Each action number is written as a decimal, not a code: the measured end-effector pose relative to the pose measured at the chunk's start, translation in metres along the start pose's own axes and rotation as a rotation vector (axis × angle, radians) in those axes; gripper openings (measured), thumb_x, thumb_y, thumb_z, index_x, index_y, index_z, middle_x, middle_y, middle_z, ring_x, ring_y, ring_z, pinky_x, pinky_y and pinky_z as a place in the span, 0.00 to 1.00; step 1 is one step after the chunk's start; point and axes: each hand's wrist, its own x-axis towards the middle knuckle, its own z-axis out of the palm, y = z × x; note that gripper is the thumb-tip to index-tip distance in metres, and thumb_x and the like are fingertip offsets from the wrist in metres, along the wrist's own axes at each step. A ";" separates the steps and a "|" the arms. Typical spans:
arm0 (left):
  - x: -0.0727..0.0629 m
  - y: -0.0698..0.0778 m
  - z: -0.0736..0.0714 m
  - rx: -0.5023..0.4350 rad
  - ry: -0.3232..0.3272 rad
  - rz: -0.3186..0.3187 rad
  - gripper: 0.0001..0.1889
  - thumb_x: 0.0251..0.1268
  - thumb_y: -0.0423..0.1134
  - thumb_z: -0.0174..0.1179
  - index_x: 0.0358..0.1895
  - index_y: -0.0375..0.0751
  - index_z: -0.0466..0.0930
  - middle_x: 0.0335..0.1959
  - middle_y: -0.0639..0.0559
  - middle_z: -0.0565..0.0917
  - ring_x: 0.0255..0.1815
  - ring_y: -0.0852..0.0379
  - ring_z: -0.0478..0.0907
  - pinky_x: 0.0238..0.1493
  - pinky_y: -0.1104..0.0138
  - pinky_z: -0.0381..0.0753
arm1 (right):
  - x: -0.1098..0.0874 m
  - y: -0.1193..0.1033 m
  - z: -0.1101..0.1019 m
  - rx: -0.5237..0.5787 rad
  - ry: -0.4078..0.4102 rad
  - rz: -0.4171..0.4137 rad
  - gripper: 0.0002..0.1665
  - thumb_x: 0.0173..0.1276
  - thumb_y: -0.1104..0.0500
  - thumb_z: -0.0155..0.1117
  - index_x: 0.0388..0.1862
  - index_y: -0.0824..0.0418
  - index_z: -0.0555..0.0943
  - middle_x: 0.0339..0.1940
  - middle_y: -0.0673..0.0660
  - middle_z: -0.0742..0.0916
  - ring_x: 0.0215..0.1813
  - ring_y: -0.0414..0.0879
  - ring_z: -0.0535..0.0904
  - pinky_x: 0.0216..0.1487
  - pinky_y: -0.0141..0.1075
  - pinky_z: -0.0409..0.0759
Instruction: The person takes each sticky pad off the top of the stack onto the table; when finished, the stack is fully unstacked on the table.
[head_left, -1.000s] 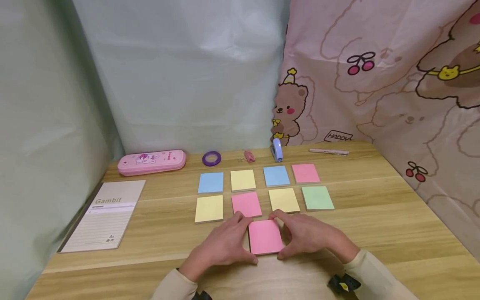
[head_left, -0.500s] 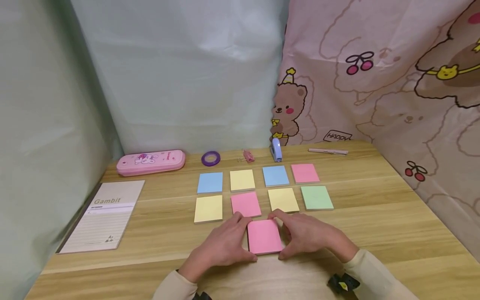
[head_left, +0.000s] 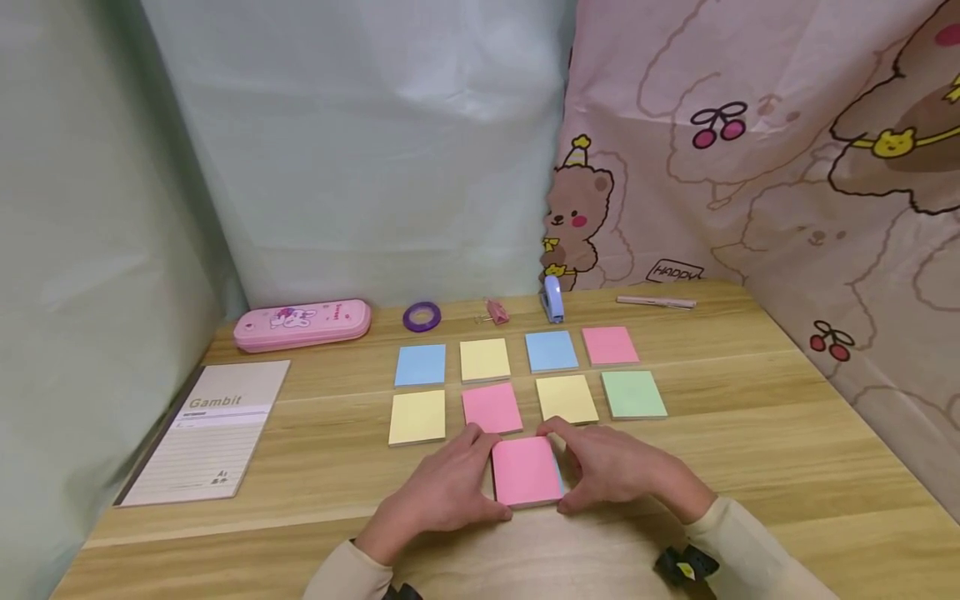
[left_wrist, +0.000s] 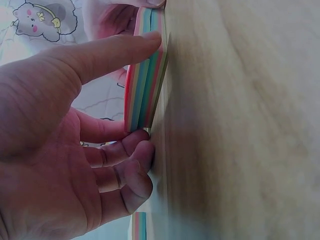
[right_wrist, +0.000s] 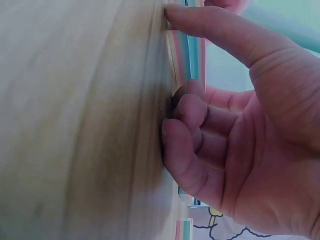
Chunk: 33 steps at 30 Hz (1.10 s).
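Observation:
A pink-topped sticky note pad (head_left: 525,473) lies near the front middle of the table, framed by both hands. My left hand (head_left: 448,483) pinches its left side, with the thumb at the near corner and the index finger at the far one. On the opposite side my right hand (head_left: 613,463) holds it the same way. A thin blue strip shows along the pad's right edge. In the left wrist view, the stacked pad (left_wrist: 145,70) has red, yellow, blue, green and pink layers, and the left thumb crosses its side. The right wrist view shows its layered edge (right_wrist: 196,55) beyond the fingers.
Two rows of sticky note pads lie just behind, including a pink pad (head_left: 492,408) and a green pad (head_left: 633,394). Farther back are a pencil case (head_left: 302,325), purple tape (head_left: 422,317), a pink clip (head_left: 497,312), a stapler (head_left: 552,300) and a pen (head_left: 656,302). A notebook (head_left: 206,433) lies left.
The pad's pink top has shifted slightly left, and a blue strip now shows at its right edge. Both hands stay nearly in place around it.

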 end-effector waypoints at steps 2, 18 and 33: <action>0.000 0.000 0.000 -0.002 -0.004 -0.001 0.47 0.48 0.56 0.83 0.68 0.35 0.75 0.47 0.53 0.73 0.43 0.57 0.72 0.42 0.62 0.79 | 0.000 0.000 0.000 0.001 0.000 -0.002 0.50 0.52 0.50 0.86 0.70 0.47 0.69 0.25 0.44 0.80 0.28 0.35 0.72 0.30 0.32 0.71; -0.002 -0.002 -0.002 -0.017 -0.003 -0.018 0.48 0.47 0.56 0.83 0.69 0.34 0.74 0.48 0.51 0.74 0.42 0.56 0.72 0.42 0.62 0.79 | 0.001 0.002 -0.002 0.017 -0.017 -0.007 0.48 0.56 0.49 0.85 0.72 0.50 0.69 0.23 0.44 0.78 0.27 0.34 0.70 0.29 0.31 0.69; -0.028 -0.014 -0.019 -0.027 0.048 -0.056 0.46 0.45 0.51 0.83 0.69 0.36 0.74 0.56 0.49 0.77 0.47 0.52 0.79 0.50 0.53 0.84 | 0.001 0.000 0.002 -0.015 0.002 0.001 0.50 0.55 0.42 0.85 0.74 0.46 0.70 0.23 0.43 0.78 0.26 0.35 0.69 0.27 0.32 0.66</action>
